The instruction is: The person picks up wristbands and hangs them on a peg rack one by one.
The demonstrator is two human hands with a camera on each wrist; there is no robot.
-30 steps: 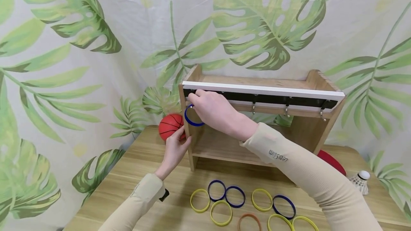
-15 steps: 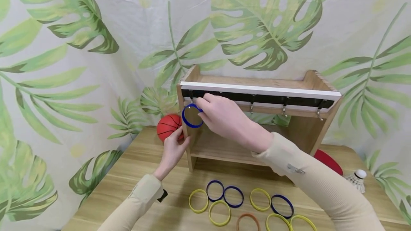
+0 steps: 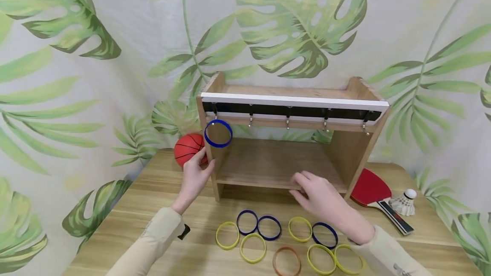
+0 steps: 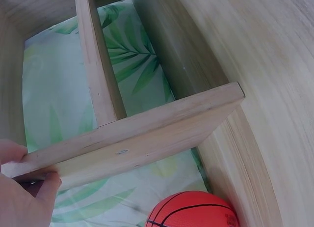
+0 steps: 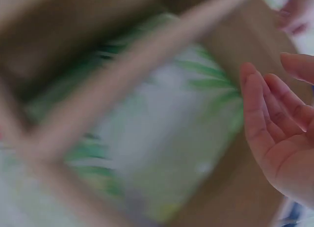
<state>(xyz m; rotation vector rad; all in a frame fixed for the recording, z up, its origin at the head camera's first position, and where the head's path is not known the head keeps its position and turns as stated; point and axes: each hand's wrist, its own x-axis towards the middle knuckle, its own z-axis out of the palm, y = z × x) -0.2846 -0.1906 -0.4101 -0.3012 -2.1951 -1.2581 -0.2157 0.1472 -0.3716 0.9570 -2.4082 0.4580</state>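
Note:
A blue ring-shaped wristband (image 3: 218,145) hangs from the leftmost hook of a wooden shelf (image 3: 276,156). My left hand (image 3: 194,176) holds the shelf's left side panel, thumb on one face and fingers on the other, as the left wrist view also shows at the panel's edge (image 4: 73,151). My right hand (image 3: 324,197) is in the air before the lower shelf board, fingers loosely bent and nothing in them; its palm (image 5: 289,158) shows bare in the right wrist view. Below it on the table lie several yellow wristbands (image 3: 253,261), 3 blue wristbands (image 3: 270,239) and an orange wristband (image 3: 287,248).
Several more metal hooks (image 3: 287,122) line the shelf's black strip to the right. A red toy basketball (image 3: 188,149) sits left of the shelf, beside my left hand. On the right are a red table tennis bat (image 3: 370,188) and a shuttlecock (image 3: 403,202). A leaf-printed cloth hangs behind.
My right hand has let go of the blue wristband, which now hangs on the leftmost hook, and has moved down and right. My left hand keeps its hold. The head view has shifted slightly right.

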